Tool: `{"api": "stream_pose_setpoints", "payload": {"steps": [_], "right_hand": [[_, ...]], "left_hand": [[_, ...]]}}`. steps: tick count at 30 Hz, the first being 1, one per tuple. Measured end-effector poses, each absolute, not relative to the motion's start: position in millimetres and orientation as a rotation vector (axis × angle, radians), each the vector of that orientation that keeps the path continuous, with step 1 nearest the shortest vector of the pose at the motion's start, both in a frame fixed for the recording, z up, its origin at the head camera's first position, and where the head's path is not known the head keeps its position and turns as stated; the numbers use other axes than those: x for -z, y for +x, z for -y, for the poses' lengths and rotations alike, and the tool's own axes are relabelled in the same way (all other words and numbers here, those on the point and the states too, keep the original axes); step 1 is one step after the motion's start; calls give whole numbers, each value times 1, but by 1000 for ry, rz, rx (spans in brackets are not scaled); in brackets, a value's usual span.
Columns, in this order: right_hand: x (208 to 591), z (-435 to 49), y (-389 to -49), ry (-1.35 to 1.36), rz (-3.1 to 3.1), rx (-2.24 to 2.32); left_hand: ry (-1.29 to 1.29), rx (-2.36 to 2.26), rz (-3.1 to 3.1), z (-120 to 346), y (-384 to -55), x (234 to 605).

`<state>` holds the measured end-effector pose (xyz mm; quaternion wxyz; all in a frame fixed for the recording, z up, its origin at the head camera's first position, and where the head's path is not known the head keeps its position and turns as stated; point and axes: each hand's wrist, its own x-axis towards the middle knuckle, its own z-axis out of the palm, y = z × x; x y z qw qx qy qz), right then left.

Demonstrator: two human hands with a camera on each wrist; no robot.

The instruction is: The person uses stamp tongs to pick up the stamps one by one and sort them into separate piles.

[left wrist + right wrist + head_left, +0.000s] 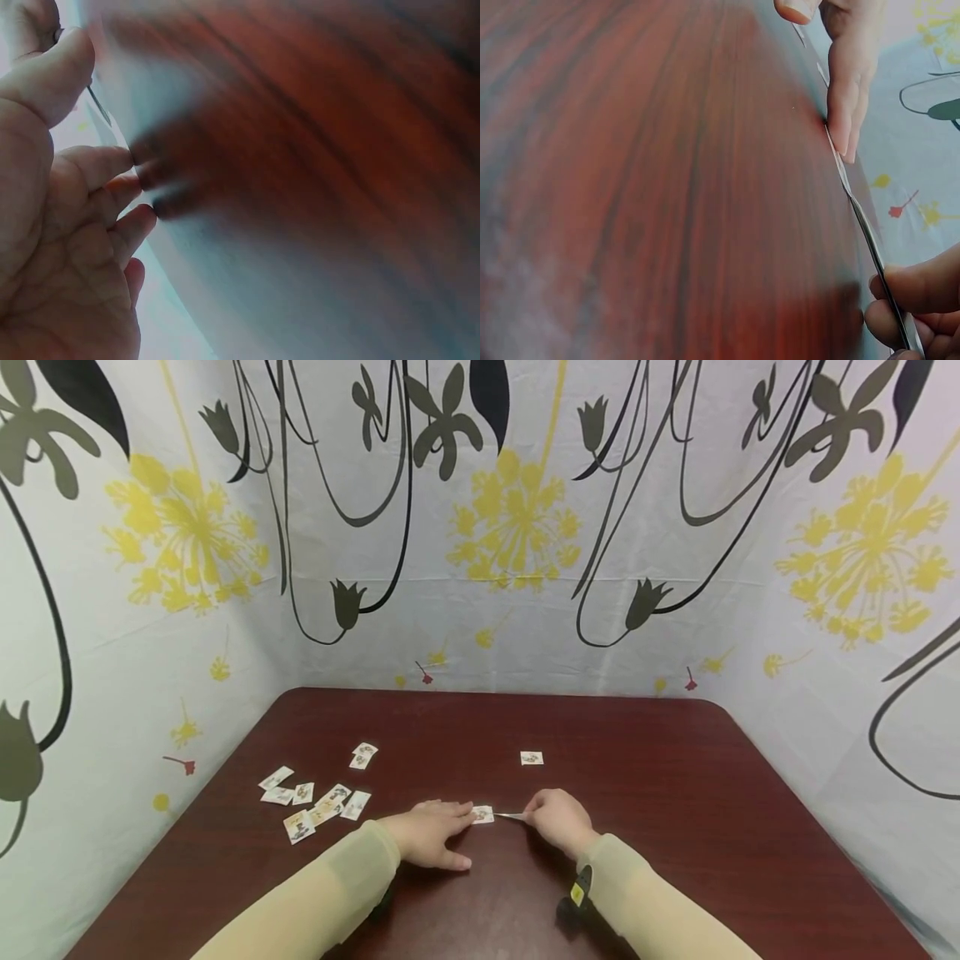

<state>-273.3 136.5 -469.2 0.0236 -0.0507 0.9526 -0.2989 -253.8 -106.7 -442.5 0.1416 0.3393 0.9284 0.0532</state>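
Note:
My right hand pinches a pair of thin metal tweezers between thumb and fingers, low over the table. The tweezers' tips reach left to the edge of a small printed card lying flat on the table; whether they grip it I cannot tell. On the card's other side, my left hand rests palm down, fingers extended and fingertips against the tabletop beside or on the card's edge. The right wrist view shows the left fingers close to the tweezers' tips.
Several small printed cards lie scattered on the left of the dark red wooden table. Two overlapping cards are farther back, and a single card lies beyond my right hand. Patterned cloth hangs behind the table.

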Motion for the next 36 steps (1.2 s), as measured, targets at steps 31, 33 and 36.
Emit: {"api": "stream_pose_setpoints", "payload": {"steps": [31, 33, 36], "right_hand": [[467, -152, -262, -35, -2921, 984], [467, -151, -260, -25, -2916, 994], [467, -150, -257, -7, -2916, 995]], "left_hand": [[1031, -169, -2573, 106, -260, 441], [1029, -172, -2577, 105, -259, 440], [1014, -187, -2594, 103, -256, 439]]}}
